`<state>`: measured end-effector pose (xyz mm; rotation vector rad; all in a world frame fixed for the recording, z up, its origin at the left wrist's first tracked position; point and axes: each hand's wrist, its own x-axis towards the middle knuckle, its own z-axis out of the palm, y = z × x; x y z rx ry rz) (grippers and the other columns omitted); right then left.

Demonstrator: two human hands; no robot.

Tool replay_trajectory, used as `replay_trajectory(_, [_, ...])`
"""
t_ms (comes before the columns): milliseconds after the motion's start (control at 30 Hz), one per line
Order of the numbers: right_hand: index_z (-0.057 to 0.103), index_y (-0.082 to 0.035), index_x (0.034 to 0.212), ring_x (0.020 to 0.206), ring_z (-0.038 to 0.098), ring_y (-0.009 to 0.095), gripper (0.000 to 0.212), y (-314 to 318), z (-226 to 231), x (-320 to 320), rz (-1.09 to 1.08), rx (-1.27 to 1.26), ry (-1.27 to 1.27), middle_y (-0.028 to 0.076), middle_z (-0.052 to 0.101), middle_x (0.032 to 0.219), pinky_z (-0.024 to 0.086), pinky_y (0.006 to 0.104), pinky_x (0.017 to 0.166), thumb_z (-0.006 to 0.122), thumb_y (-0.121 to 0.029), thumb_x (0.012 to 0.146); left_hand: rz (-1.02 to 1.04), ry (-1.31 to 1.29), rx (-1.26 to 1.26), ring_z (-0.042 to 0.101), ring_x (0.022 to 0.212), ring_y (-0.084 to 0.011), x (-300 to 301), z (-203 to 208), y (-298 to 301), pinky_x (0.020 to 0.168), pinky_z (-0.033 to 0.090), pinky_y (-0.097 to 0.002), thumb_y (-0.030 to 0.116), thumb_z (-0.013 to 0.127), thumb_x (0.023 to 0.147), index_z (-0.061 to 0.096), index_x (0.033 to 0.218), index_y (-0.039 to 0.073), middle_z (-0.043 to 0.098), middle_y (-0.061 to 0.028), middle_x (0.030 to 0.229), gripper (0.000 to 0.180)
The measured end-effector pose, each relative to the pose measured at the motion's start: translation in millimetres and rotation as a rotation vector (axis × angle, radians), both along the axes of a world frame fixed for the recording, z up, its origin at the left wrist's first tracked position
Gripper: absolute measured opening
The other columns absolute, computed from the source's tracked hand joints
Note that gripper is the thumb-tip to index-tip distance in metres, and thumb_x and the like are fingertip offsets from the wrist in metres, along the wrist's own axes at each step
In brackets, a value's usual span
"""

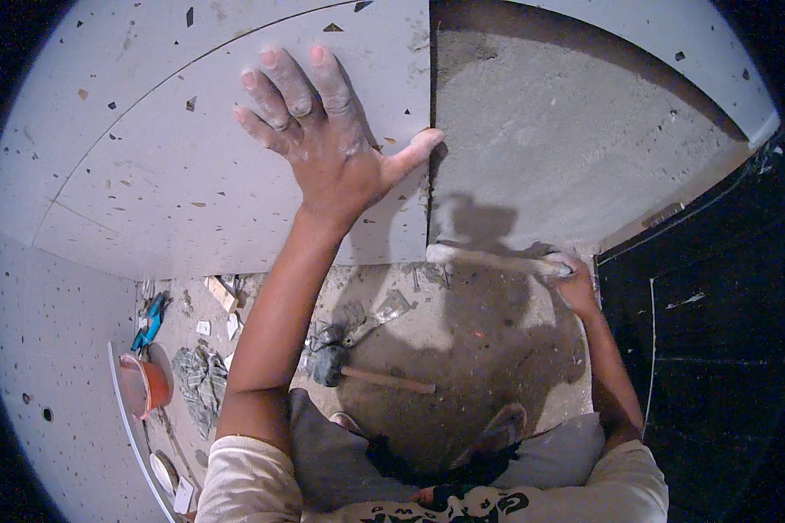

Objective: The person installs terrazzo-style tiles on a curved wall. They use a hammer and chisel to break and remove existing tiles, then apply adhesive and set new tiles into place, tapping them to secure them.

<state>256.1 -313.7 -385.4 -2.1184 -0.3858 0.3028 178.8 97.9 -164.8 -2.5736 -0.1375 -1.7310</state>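
Observation:
My left hand (331, 148) lies flat with spread fingers on a pale speckled wall tile (235, 174). Its dusty thumb reaches over the tile's right edge. To the right is a recessed patch of bare grey cement (549, 148). My right hand (571, 279) is closed around one end of a pale, dusty stick-shaped tool (488, 260), perhaps a handle. The tool's far tip is by the tile's lower right corner; whether it touches cannot be told. On the floor below lies a mallet with a dark head (329, 366) and a wooden handle.
An orange bucket (154, 385), a blue-handled tool (152, 321), a crumpled grey sheet (199, 388) and tile scraps (221, 294) lie at the left. A clear plastic bag (392, 305) lies near the mallet. A black panel (724, 349) stands close on the right.

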Motion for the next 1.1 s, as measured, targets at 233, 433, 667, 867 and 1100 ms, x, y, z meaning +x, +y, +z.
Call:
replay_trajectory(233, [0.069,-0.008,0.117,0.126,0.055,0.026,0.051,-37.2,34.1,14.8,-0.028,-0.04,-0.275,0.014,0.059,0.134,0.04,0.0361,0.108,0.077,0.003,0.067,-0.003,-0.024,0.018,-0.015,0.146,-0.0476,1.0,0.1,0.0,0.108,-0.017,-0.0637,0.087,0.059,0.063,0.009,0.155,0.001,-0.006,-0.0303,0.159,0.136])
replay_trajectory(433, [0.067,-0.001,0.109,0.101,0.062,0.016,0.035,-30.9,63.4,10.2,-0.172,0.091,-0.069,0.006,0.067,0.114,0.047,0.0309,0.093,0.071,0.001,0.074,0.008,-0.039,0.029,-0.014,0.146,-0.048,0.4,-1.5,2.6,0.108,-0.016,-0.0651,0.087,0.059,0.064,0.009,0.155,0.001,-0.005,-0.0304,0.159,0.135])
replay_trajectory(667, [0.063,-0.005,0.112,0.088,0.061,0.013,0.033,-51.7,33.6,25.1,-0.241,0.559,0.04,0.001,0.066,0.101,0.05,0.0291,0.08,0.073,-0.018,0.084,0.007,-0.029,0.036,-0.015,0.146,-0.0485,1.8,0.8,-2.1,0.108,-0.016,-0.0656,0.087,0.059,0.063,0.01,0.155,0.0,-0.005,-0.0306,0.159,0.136])
replay_trajectory(867, [0.061,-0.006,0.111,0.089,0.057,0.013,0.035,-44.7,9.5,38.9,-0.386,0.386,-0.088,0.001,0.062,0.1,0.048,0.0312,0.079,0.07,-0.032,0.089,-0.017,-0.022,0.01,-0.014,0.146,-0.0486,7.0,2.2,-8.6,0.108,-0.016,-0.0648,0.087,0.059,0.064,0.011,0.155,0.0,-0.005,-0.0311,0.159,0.135])
replay_trajectory(1100, [0.06,-0.005,0.116,0.09,0.059,0.016,0.04,0.5,41.0,23.6,-0.375,0.426,-0.042,0.008,0.063,0.102,0.049,0.0302,0.08,0.072,-0.031,0.088,-0.007,-0.07,0.06,-0.013,0.146,-0.0483,1.8,-1.6,2.8,0.108,-0.016,-0.0647,0.086,0.059,0.065,0.011,0.155,0.0,-0.006,-0.0307,0.159,0.134])
